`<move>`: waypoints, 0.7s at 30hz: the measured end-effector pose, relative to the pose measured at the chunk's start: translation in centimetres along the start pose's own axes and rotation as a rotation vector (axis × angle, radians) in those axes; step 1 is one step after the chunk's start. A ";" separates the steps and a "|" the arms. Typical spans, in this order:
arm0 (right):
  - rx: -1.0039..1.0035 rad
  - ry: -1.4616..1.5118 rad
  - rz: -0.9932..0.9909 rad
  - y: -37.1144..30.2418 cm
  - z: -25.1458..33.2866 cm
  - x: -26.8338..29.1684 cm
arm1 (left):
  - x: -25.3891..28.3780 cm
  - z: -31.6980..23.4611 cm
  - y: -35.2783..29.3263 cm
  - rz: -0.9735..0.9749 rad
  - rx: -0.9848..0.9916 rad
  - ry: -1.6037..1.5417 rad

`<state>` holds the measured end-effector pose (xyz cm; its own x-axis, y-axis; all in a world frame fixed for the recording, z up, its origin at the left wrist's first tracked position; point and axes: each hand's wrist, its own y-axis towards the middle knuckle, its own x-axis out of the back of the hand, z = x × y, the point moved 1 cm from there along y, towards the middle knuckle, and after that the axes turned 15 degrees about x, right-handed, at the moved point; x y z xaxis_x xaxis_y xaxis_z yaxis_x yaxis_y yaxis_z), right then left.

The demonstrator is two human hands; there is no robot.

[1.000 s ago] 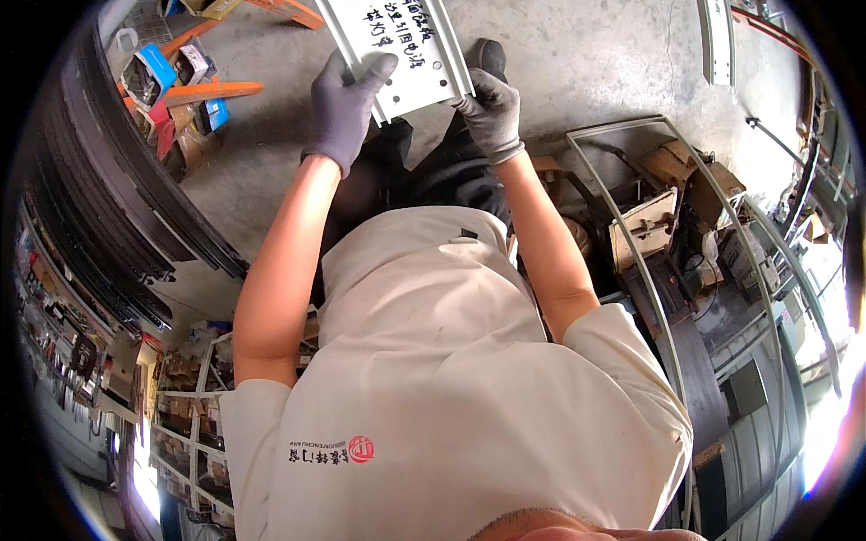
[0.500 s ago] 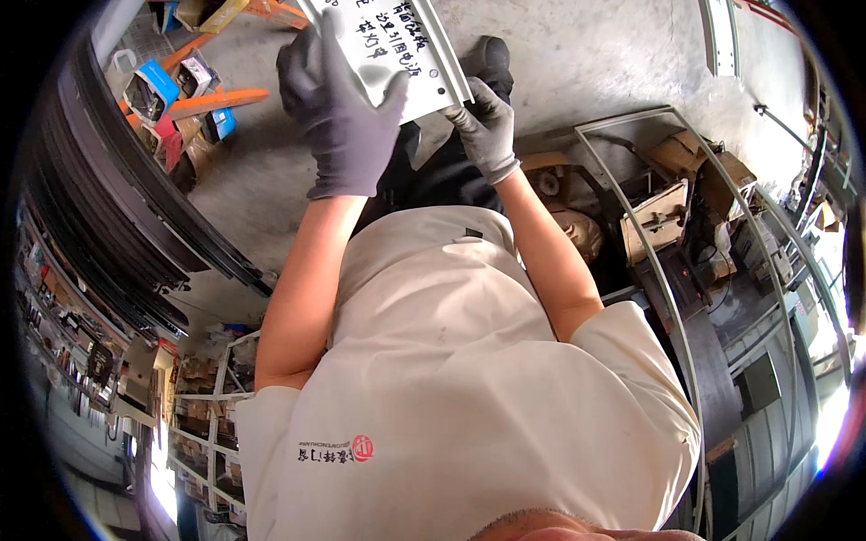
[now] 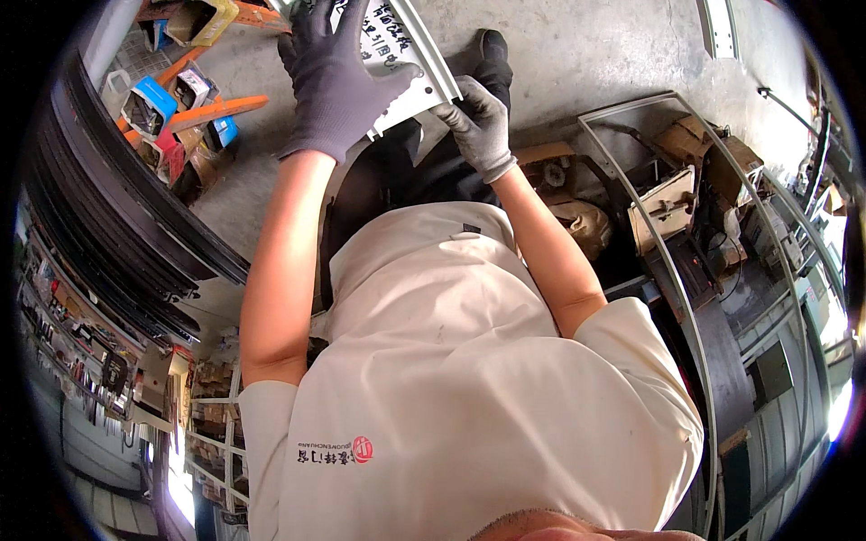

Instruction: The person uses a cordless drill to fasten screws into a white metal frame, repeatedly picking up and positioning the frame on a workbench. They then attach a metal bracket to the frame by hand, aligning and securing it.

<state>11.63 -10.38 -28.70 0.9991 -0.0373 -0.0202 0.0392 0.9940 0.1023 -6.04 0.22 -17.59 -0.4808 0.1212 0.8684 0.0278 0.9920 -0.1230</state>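
A long white metal profile (image 3: 410, 101) with raised edges and black handwriting on its face runs up past the top of the picture. Small dark holes show near its lower end. My left hand (image 3: 338, 95), in a dark grey glove, lies over the profile with fingers stretched and thumb spread, covering part of the writing. At the lower right corner of the profile, my right hand (image 3: 481, 131), in a lighter grey glove, pinches the edge between thumb and fingers. The far end of the profile is out of view.
Orange metal legs (image 3: 221, 105) and open boxes (image 3: 149, 104) stand on the concrete floor at left. Dark long profiles (image 3: 117, 189) are stacked nearby. On the right is a metal frame (image 3: 667, 243) around cartons and a bench. Another pale profile (image 3: 719, 27) lies at top right.
My left hand has moved up along the profile and lies over more of the writing. The profile has shifted slightly; my right hand keeps its grip at the corner.
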 end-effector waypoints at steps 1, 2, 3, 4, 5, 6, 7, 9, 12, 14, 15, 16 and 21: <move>-0.001 0.012 0.000 0.0 -0.1 0.0 | 0.0 -0.1 0.0 -0.001 -0.007 -0.008; -0.003 0.024 0.000 0.0 -0.2 0.0 | 0.1 -0.1 -0.1 0.000 -0.014 -0.017; -0.004 0.035 0.000 -0.1 -0.2 -0.1 | 0.1 -0.1 -0.2 0.000 -0.021 -0.025; 0.002 0.025 0.002 0.0 -0.2 -0.1 | 0.0 -0.2 -0.2 -0.004 -0.022 -0.011; 0.007 0.014 0.004 0.0 0.0 -0.1 | -0.1 -0.3 -0.3 -0.007 -0.024 0.003; 0.013 0.003 0.005 0.1 0.1 -0.1 | -0.2 -0.5 -0.3 -0.010 -0.026 0.017; -0.003 0.013 0.002 0.1 0.2 -0.1 | -0.1 -0.7 -0.3 0.001 -0.005 0.011; -0.037 0.032 0.001 -0.1 0.4 -0.1 | 0.0 -1.0 -0.3 0.023 0.040 -0.003; -0.004 0.003 0.017 0.1 0.5 0.0 | -0.3 -0.8 -0.2 0.051 0.112 -0.067; 0.014 0.021 0.022 0.1 0.4 -0.1 | -0.2 -0.8 -0.6 0.009 0.088 -0.124; 0.024 0.030 0.025 0.1 0.4 -0.1 | -0.2 -0.7 -0.8 -0.012 0.076 -0.152; 0.014 0.017 0.042 0.1 0.5 -0.1 | -0.4 -0.2 -0.8 -0.042 0.023 -0.157; -0.008 0.028 0.070 0.0 1.0 -0.4 | -2.2 3.2 -2.8 -0.256 0.161 -0.444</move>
<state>11.25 -10.44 -27.68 0.9985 0.0351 -0.0413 -0.0310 0.9949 0.0962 -7.86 -2.94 -20.73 -0.7799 -0.1852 0.5979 -0.2570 0.9657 -0.0360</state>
